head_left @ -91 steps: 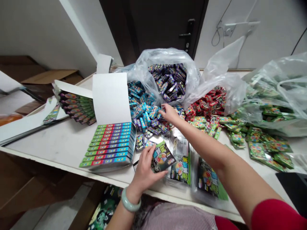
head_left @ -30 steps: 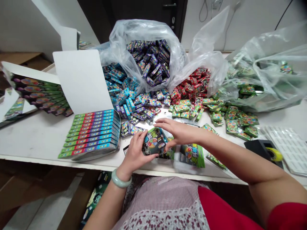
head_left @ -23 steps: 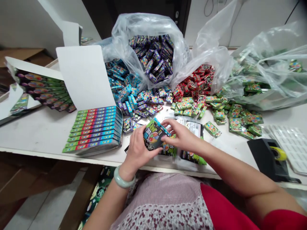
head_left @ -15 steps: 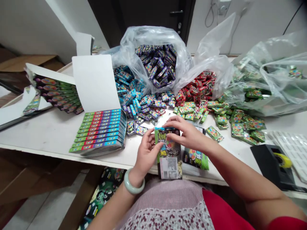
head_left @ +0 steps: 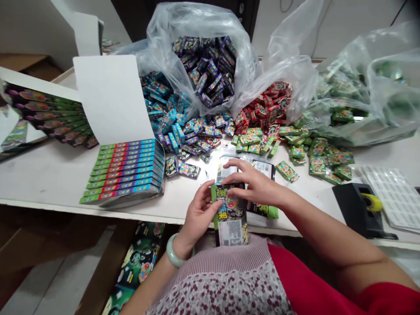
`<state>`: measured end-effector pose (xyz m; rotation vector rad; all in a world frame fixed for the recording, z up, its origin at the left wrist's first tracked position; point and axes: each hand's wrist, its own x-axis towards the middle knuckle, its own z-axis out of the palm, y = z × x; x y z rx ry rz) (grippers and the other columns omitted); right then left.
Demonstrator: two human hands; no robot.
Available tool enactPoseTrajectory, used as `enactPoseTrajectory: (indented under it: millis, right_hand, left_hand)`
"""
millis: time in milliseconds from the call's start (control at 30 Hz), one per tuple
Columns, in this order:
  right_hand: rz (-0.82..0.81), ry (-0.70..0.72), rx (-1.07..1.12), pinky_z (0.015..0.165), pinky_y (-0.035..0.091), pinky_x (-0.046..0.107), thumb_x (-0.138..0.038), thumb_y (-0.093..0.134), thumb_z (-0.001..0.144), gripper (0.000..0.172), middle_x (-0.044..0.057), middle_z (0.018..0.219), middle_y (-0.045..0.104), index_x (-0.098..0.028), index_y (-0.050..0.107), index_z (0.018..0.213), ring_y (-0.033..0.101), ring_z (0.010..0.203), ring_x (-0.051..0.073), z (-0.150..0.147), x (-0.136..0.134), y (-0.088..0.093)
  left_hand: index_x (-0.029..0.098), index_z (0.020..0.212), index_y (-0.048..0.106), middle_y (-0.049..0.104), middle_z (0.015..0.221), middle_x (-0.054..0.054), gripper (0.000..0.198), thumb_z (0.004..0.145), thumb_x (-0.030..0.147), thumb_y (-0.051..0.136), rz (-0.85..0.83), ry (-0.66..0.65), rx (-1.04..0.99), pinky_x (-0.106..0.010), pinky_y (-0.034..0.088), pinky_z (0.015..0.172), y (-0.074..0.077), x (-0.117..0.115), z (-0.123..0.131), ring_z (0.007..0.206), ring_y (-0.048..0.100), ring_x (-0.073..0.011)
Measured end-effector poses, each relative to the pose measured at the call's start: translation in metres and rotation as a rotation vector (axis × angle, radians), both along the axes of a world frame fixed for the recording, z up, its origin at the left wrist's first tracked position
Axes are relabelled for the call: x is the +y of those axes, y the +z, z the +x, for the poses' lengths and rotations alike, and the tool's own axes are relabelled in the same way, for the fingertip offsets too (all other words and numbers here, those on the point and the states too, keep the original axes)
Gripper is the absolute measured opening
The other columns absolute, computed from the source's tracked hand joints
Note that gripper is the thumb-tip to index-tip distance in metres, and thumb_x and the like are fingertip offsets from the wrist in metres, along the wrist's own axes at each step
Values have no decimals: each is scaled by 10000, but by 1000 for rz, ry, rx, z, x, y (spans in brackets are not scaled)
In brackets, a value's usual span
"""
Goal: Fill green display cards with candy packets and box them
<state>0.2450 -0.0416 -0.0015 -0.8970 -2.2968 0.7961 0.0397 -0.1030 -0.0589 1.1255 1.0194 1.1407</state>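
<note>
A dark printed pouch [head_left: 229, 210] with a green edge and a white label is upright at the table's front edge. My left hand [head_left: 200, 210] grips its left side, thumb on the front. My right hand [head_left: 247, 181] is at its top right, fingers bent and spread over the upper part; whether they press on it is unclear. Bits of blue show at the pouch's top. Behind my right hand another printed pouch [head_left: 262, 209] lies flat. Small purple boxes [head_left: 189, 170] and green boxes [head_left: 287, 171] are scattered just beyond the hands.
To the left, rows of coloured boxes [head_left: 126, 168] stand in a carton with a raised white flap [head_left: 113, 98]. Plastic bags hold purple [head_left: 213, 83], blue, red [head_left: 271, 105] and green boxes at the back. A black tape dispenser [head_left: 352, 210] and white sheets [head_left: 390, 197] are on the right.
The view has shifted, so the table's contents sit higher and further left. My right hand's fingers have lifted or spread a little at the pouch's top, and the blue there shows less.
</note>
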Motion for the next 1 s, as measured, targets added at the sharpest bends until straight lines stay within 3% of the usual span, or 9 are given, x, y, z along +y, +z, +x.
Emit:
enactPoseTrajectory:
  millis: [133, 233, 367, 533, 667, 733, 800, 867, 1000]
  right_hand:
    - [35, -421, 312, 1007, 425, 472, -237, 639, 859, 255, 76, 1241, 515, -288, 569, 1098, 494, 1203, 239, 8, -22, -16]
    - [-206, -586, 502, 804, 530, 358, -281, 654, 847, 221, 34, 968, 606, -265, 541, 1036, 618, 897, 180, 8, -41, -38]
    - [-376, -576, 602, 741, 542, 314, -332, 660, 843, 244, 27, 935, 659, -253, 579, 1059, 640, 815, 159, -1, -48, -52]
    - [-281, -464, 467, 712, 518, 311, -296, 582, 895, 172, 32, 925, 662, -248, 637, 1050, 619, 786, 142, -3, -35, -36]
    - [-337, -391, 492, 754, 512, 318, -289, 598, 870, 91, 48, 949, 637, -209, 618, 831, 609, 913, 165, 0, -22, -27]
    - [-450, -392, 589, 715, 522, 303, -293, 635, 834, 100, 40, 928, 626, -213, 582, 859, 614, 881, 161, 0, -17, -26]
    - [-525, -382, 647, 659, 523, 283, -278, 646, 817, 222, 19, 885, 619, -235, 556, 1015, 616, 808, 146, 0, -14, -26]
    - [-478, -358, 589, 637, 512, 271, -257, 628, 830, 241, 18, 881, 618, -241, 563, 1061, 608, 804, 142, 1, -13, -25]
    - [-292, -268, 410, 665, 495, 270, -264, 639, 839, 70, 37, 926, 628, -204, 605, 823, 593, 865, 148, 3, -14, -16]
  left_hand:
    - [290, 1236, 506, 658, 1115, -23, 472, 807, 214, 687, 42, 33, 14, -235, 536, 843, 1, 5, -7, 976, 654, -136]
    - [288, 1234, 504, 656, 1105, -19, 467, 809, 217, 685, 51, 25, 39, -226, 533, 841, 0, 8, -7, 974, 648, -130]
    - [268, 1233, 512, 657, 1095, -31, 451, 814, 240, 680, 75, -16, 102, -240, 536, 820, 3, 11, -5, 973, 644, -146]
    - [216, 1026, 625, 680, 1024, -37, 165, 872, 272, 609, 196, 135, 161, -273, 513, 871, 12, 20, 0, 972, 637, -150]
    - [190, 808, 622, 709, 901, -30, 96, 866, 267, 622, 247, 243, 134, -297, 516, 859, 17, 29, 9, 900, 656, -152]
    - [200, 876, 618, 718, 893, -21, 82, 848, 271, 647, 211, 256, 83, -285, 530, 816, 18, 32, 13, 865, 671, -147]
    - [228, 1064, 587, 726, 888, -11, 238, 841, 276, 658, 153, 252, 29, -275, 538, 785, 18, 35, 13, 836, 685, -142]
    - [233, 1140, 578, 730, 893, -16, 308, 844, 271, 653, 136, 217, 41, -274, 539, 789, 18, 36, 11, 840, 686, -140]
    - [198, 869, 696, 714, 918, -40, 67, 827, 239, 665, 242, 132, 137, -288, 524, 853, 22, 36, 4, 913, 653, -157]
